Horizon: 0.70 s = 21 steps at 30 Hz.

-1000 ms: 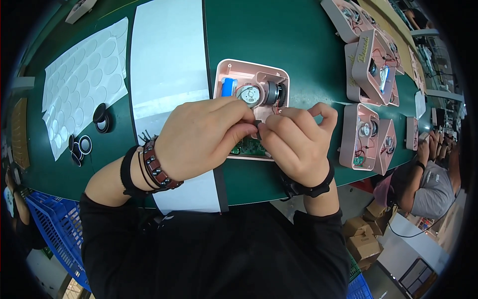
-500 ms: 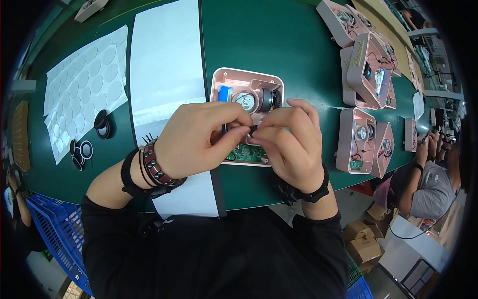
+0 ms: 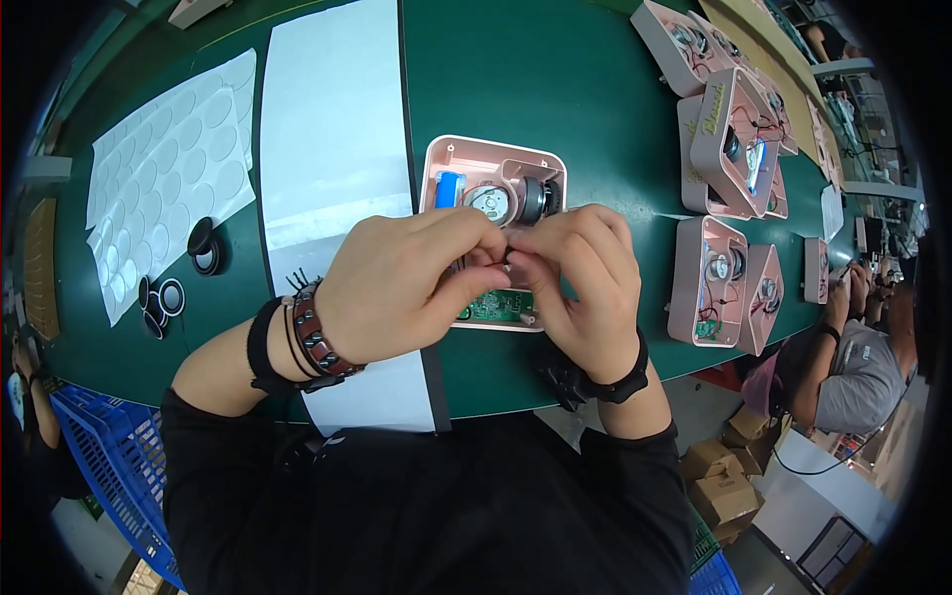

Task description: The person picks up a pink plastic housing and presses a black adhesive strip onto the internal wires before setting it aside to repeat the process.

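The open, rounded plastic casing (image 3: 506,149) is pale pink; its round metal disc (image 3: 488,204) is silver, its oblong block (image 3: 448,189) bright blue, its flat circuit board (image 3: 502,309) green. The broad tabletop (image 3: 605,109) is deep green. The thin paper sheet (image 3: 174,164) is white, patterned with pale circles (image 3: 220,142). The latticed plastic basket (image 3: 109,428) is blue.

even, cool indoor light, a bright glare band across the white strip (image 3: 332,149), soft pale sheen on the green tabletop (image 3: 615,129) right of centre, fingers (image 3: 474,233) fairly crisp, black shirt (image 3: 436,506) showing little detail, blue crate (image 3: 111,451) bent by the lens at near left, dark corners
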{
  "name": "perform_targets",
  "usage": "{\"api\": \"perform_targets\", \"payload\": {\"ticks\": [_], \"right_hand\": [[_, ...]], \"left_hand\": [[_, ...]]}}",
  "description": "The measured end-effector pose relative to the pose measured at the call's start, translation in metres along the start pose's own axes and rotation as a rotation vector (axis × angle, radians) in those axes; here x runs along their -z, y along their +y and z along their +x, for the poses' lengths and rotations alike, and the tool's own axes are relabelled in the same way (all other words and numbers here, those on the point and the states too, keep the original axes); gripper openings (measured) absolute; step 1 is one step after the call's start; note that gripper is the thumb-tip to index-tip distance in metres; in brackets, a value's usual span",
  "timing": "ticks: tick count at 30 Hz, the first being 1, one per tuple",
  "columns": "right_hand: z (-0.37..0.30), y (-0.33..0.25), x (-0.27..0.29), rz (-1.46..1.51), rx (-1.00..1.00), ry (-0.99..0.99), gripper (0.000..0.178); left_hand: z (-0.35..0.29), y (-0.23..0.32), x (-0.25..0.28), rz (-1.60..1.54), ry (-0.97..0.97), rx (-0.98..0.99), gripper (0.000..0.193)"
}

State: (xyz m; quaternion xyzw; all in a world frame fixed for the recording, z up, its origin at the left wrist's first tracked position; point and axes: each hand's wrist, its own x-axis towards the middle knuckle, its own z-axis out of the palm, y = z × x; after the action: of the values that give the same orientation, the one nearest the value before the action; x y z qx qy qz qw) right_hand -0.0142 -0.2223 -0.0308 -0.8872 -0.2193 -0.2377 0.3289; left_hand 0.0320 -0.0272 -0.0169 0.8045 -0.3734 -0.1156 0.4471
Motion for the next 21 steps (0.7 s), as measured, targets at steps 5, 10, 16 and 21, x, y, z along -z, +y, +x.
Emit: {"api": "perform_targets", "payload": {"ticks": [5,10,16,21], "right_hand": [[-0.001,-0.002,-0.002,-0.002,0.008,0.008,0.03],[0.0,-0.005,-0.001,-0.044,0.006,0.004,0.032],[-0.001,0.001,0.002,0.017,-0.053,-0.068,0.026],[-0.002,0.005,-0.001,0.01,-0.056,-0.071,0.019]], "left_hand": [[0.0,0.003,-0.003,0.058,0.043,0.053,0.009],[-0.003,0.001,-0.005,0.081,0.114,0.025,0.012],[-0.004,-0.002,-0.008,0.169,0.194,-0.082,0.014],[-0.002,-0.003,-0.007,0.196,0.188,-0.095,0.014]]}}
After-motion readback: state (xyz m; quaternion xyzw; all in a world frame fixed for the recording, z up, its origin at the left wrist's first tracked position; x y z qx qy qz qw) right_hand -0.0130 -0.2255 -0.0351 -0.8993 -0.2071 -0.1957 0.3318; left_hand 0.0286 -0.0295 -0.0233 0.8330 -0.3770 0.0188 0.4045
